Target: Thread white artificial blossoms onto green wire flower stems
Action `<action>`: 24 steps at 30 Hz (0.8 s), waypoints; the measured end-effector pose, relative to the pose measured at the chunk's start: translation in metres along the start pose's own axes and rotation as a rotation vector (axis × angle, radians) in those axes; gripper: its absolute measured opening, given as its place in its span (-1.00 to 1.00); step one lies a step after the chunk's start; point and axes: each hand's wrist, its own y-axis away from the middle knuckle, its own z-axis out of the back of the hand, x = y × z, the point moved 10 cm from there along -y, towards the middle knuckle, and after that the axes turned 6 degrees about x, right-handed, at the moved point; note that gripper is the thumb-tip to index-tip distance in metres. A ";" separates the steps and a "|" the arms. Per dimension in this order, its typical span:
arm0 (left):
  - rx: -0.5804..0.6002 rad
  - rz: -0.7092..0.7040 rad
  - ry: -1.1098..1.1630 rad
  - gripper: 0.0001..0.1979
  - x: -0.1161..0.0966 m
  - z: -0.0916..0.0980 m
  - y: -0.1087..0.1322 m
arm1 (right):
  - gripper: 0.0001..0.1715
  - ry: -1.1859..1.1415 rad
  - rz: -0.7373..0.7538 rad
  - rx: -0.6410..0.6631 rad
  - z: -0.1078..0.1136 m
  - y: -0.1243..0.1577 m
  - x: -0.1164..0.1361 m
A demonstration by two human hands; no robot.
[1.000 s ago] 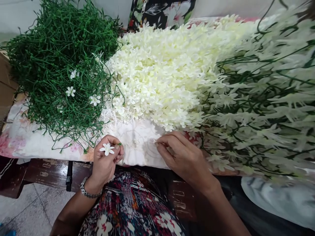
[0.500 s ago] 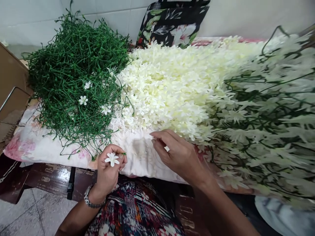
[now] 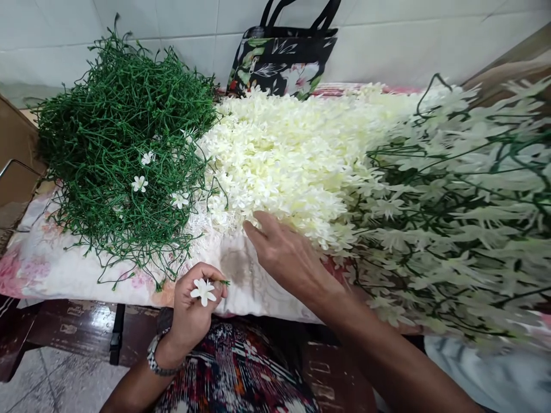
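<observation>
My left hand (image 3: 193, 321) is closed on the green stem of an artificial flower. Its white blossom (image 3: 204, 292) shows against the curled fingers, and a green stem tip pokes out by the thumb. My right hand (image 3: 286, 252) reaches to the near edge of a heap of loose white petals (image 3: 275, 155), thumb and forefinger apart, with nothing visible between them. Thin white stamen-like pieces (image 3: 200, 223) lie to the left of those fingertips. Further left is a big tangle of green plastic stems (image 3: 124, 109), with a few white blossoms (image 3: 139, 183) on it.
Assembled white flowers on green stems (image 3: 451, 229) are heaped at the right. A floral black bag (image 3: 282, 66) stands against the tiled wall (image 3: 181, 20). Beneath everything lies a flowered cloth (image 3: 86, 275) on a dark wooden surface (image 3: 81, 321). A cardboard box (image 3: 17, 143) is at the left edge.
My right hand has moved forward and left to the petal heap, and its fingers have spread. My left hand still holds the flower. The view has shifted slightly.
</observation>
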 end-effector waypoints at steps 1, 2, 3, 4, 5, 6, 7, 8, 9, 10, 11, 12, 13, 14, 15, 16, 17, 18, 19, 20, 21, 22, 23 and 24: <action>0.008 -0.001 0.002 -0.87 0.000 -0.001 0.000 | -0.73 -0.003 -0.014 0.020 -0.004 -0.001 -0.001; 0.013 -0.003 0.003 -0.86 0.000 -0.001 0.000 | -0.72 -0.013 -0.025 0.036 -0.008 -0.001 -0.001; 0.017 -0.004 0.002 -0.86 0.001 -0.001 -0.001 | -0.71 -0.028 -0.034 0.044 -0.010 -0.002 -0.002; 0.019 -0.007 0.003 -0.86 0.000 -0.001 -0.001 | -0.71 -0.044 -0.039 0.044 -0.011 -0.002 -0.003; 0.021 -0.010 0.007 -0.87 0.000 -0.001 -0.001 | -0.70 -0.055 -0.040 0.037 -0.011 -0.002 -0.003; 0.022 -0.011 0.014 -0.88 0.000 -0.001 -0.001 | -0.70 -0.059 -0.039 0.022 -0.009 -0.001 -0.003; 0.024 -0.011 0.020 -0.89 0.001 -0.001 0.000 | -0.70 -0.061 -0.037 0.004 -0.007 0.001 -0.004; 0.024 -0.007 0.024 -0.90 0.001 -0.001 0.000 | -0.70 -0.063 -0.035 -0.018 -0.004 0.003 -0.004; 0.020 -0.002 0.027 -0.91 0.001 0.000 0.000 | -0.71 -0.066 -0.030 -0.046 0.000 0.006 -0.005; 0.014 0.005 0.029 -0.91 0.002 0.000 0.000 | -0.71 -0.079 -0.021 -0.080 0.004 0.010 -0.005; 0.009 0.012 0.033 -0.92 0.002 0.000 -0.001 | -0.71 -0.106 -0.011 -0.116 0.008 0.014 -0.006; 0.004 0.017 0.039 -0.93 0.003 0.000 -0.001 | -0.71 -0.143 -0.003 -0.149 0.011 0.018 -0.007; 0.000 0.022 0.046 -0.94 0.003 -0.001 -0.002 | -0.70 -0.185 0.000 -0.179 0.014 0.022 -0.010; -0.004 0.028 0.053 -0.94 0.003 -0.002 -0.003 | -0.70 -0.229 -0.006 -0.206 0.016 0.026 -0.013; -0.005 0.035 0.061 -0.93 0.004 -0.004 -0.004 | -0.70 -0.268 -0.021 -0.226 0.018 0.030 -0.017; -0.004 0.046 0.072 -0.92 0.004 -0.006 -0.006 | -0.69 -0.302 -0.041 -0.244 0.019 0.033 -0.021; -0.001 0.057 0.087 -0.91 0.005 -0.008 -0.007 | -0.69 -0.330 -0.063 -0.259 0.019 0.036 -0.025; 0.003 0.069 0.105 -0.90 0.006 -0.011 -0.009 | -0.69 -0.354 -0.082 -0.274 0.020 0.039 -0.028; 0.008 0.078 0.121 -0.89 0.006 -0.014 -0.010 | -0.68 -0.376 -0.097 -0.288 0.021 0.042 -0.030; 0.011 0.082 0.134 -0.89 0.006 -0.016 -0.011 | -0.67 -0.398 -0.110 -0.300 0.021 0.044 -0.032; 0.010 0.085 0.142 -0.88 0.006 -0.018 -0.012 | -0.67 -0.422 -0.122 -0.311 0.022 0.047 -0.033; 0.007 0.087 0.147 -0.88 0.005 -0.019 -0.013 | -0.66 -0.450 -0.140 -0.322 0.023 0.050 -0.035; 0.003 0.090 0.150 -0.88 0.004 -0.021 -0.014 | -0.66 -0.486 -0.166 -0.331 0.024 0.053 -0.038; -0.002 0.095 0.157 -0.88 0.004 -0.022 -0.015 | -0.66 -0.532 -0.198 -0.336 0.024 0.056 -0.041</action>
